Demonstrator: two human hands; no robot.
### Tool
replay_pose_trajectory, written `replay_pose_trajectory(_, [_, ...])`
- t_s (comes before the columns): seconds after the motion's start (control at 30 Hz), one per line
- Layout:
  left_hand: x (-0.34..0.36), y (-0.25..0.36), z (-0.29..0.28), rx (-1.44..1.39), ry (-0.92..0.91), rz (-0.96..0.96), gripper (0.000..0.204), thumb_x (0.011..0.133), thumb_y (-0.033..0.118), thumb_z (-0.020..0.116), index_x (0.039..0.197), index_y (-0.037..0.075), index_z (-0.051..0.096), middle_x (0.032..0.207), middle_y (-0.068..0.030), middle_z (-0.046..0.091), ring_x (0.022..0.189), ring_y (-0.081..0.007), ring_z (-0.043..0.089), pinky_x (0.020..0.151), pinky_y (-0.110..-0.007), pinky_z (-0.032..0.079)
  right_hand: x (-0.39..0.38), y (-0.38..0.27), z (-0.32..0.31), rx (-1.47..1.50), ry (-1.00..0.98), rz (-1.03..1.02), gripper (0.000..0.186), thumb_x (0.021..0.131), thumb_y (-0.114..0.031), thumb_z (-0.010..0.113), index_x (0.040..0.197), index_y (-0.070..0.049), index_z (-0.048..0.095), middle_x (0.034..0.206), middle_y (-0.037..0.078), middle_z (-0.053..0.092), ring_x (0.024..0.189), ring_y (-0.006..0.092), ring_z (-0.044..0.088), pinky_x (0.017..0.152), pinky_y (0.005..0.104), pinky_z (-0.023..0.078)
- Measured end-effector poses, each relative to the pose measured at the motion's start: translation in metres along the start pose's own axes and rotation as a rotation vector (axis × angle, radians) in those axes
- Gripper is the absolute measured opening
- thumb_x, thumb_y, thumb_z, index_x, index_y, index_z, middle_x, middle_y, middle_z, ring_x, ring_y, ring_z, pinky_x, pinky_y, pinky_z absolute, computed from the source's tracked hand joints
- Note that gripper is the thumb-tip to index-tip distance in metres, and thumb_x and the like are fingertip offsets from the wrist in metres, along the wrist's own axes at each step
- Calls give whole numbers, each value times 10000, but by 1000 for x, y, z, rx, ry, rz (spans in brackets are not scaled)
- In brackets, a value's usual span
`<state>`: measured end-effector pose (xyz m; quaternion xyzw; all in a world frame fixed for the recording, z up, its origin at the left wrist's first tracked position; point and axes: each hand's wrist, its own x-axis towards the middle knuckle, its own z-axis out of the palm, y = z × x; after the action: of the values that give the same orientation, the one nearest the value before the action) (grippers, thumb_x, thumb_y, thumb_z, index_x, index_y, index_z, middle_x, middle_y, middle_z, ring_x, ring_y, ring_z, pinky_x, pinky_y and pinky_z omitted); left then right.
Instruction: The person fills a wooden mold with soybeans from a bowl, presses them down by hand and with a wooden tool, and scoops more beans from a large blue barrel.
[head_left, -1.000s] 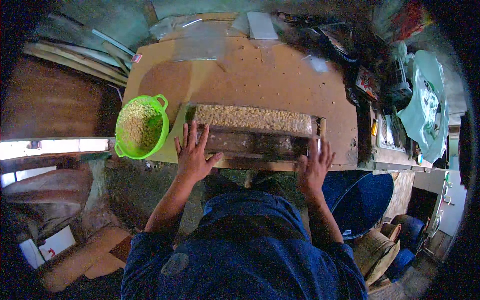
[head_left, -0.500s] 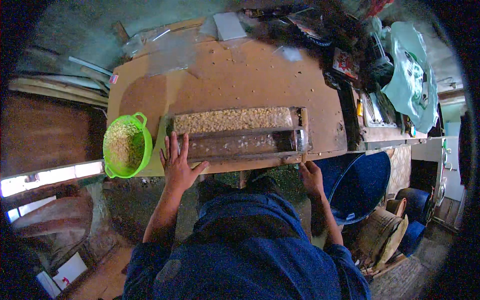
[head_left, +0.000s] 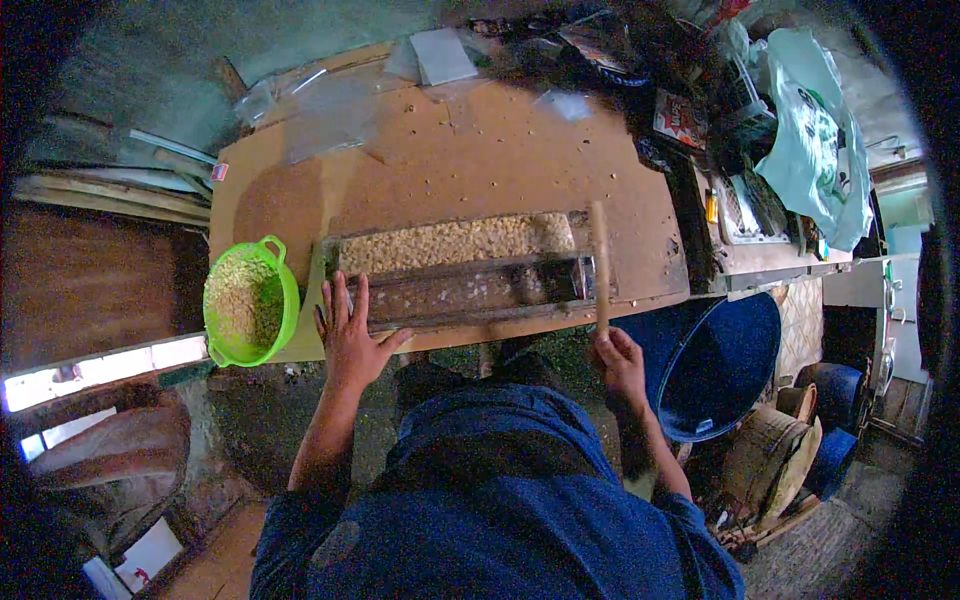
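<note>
A long flat slab of pale grains or beans (head_left: pixel 460 240) lies on the table under what looks like clear plastic, set in a shallow frame. Along its near side runs a dark strip (head_left: pixel 470 290) with a few loose pale bits under shiny film. My left hand (head_left: pixel 350 340) rests with fingers spread on the frame's near left corner. In my right hand (head_left: pixel 617 362), closed around its near end, is a slim wooden stick (head_left: pixel 600 265), upright in the picture beside the frame's right end. A bright green two-handled colander (head_left: pixel 291 300) with similar pale grains sits left of the frame.
The brown tabletop (head_left: pixel 500 150) carries scattered crumbs and clear plastic sheets (head_left: pixel 340 125) toward the back. A pale green plastic bag (head_left: pixel 805 140) and dark clutter fill the right side. Below the table's right edge stands a big blue tub (head_left: pixel 715 370).
My right hand has brought the wooden stick slightly away from the frame's right end, and more of it shows. My left hand stays at the near left corner. The whole view has shifted a little.
</note>
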<state>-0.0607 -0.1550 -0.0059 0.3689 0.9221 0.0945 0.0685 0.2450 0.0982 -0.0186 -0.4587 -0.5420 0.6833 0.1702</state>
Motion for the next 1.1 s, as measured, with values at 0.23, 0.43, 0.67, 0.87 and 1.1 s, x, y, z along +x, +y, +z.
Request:
replay_pose_trajectory(0.23, [0, -1, 0, -25, 9, 19, 1041, 689, 524, 730, 1484, 139, 179, 1534, -206, 83, 1394, -441, 102, 1106, -562, 134, -2, 9, 17, 73, -56, 86, 198, 947, -210, 545, 975, -18, 587, 723, -26, 519, 600, 73, 456, 514, 229, 350])
replay_pose_trajectory(0.43, [-4, -8, 0, -118, 83, 54, 1013, 704, 609, 668, 1475, 134, 215, 1533, -206, 78, 1396, -435, 96, 1088, -592, 133, 1, 11, 6, 12, 64, 71, 254, 956, -256, 532, 1006, -16, 598, 789, -14, 571, 650, 66, 482, 541, 211, 360])
replay_pose_trajectory(0.67, [-32, -20, -11, -201, 271, 22, 851, 815, 485, 620, 1455, 66, 247, 1507, -242, 124, 1378, -465, 102, 1094, -579, 115, 12, 14, -16, -141, 176, -68, 342, 978, -351, 467, 1001, -46, 620, 762, -15, 590, 638, 57, 482, 544, 221, 369])
replay_pose_trajectory(0.87, [-66, -17, -6, -284, 337, -116, 778, 818, 298, 640, 1448, 55, 255, 1497, -262, 122, 1374, -468, 93, 1096, -576, 96, 18, 68, -43, -127, 103, -26, 341, 978, -365, 466, 887, -65, 600, 669, -44, 494, 580, 43, 416, 505, 232, 318])
replay_pose_trajectory(1.1, [-87, -1, -2, -238, 274, -202, 766, 791, 212, 636, 1432, 9, 269, 1478, -285, 151, 1353, -502, 115, 1095, -571, 110, 24, 125, -58, -65, -20, 135, 296, 958, -340, 513, 930, -53, 583, 694, -26, 551, 554, 62, 464, 486, 214, 355])
